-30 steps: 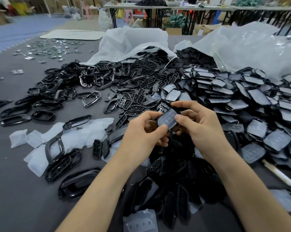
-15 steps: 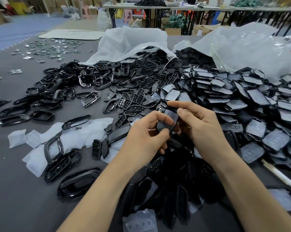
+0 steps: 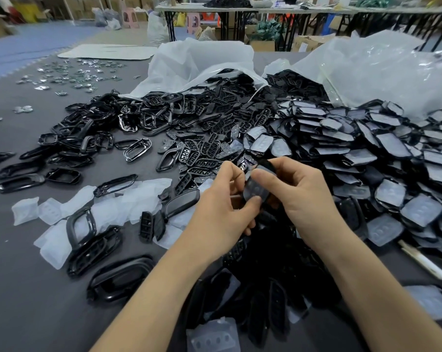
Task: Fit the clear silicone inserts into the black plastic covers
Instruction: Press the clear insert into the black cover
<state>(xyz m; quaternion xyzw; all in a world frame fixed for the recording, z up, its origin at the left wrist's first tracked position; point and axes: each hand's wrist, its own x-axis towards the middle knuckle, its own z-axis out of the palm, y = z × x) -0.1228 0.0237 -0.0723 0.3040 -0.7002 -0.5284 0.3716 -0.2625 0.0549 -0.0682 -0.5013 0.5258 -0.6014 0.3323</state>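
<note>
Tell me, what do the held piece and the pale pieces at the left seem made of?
Held piece: likely hard black plastic under a cloudy, matte silicone layer; button bumps show. Pale pieces: probably soft silicone, translucent, milky, lying limp.

no readable text, no labels, no brands, no numbers

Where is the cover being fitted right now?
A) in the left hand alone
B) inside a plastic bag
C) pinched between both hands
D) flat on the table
C: the left hand and right hand both pinch the cover, held above the table.
</note>
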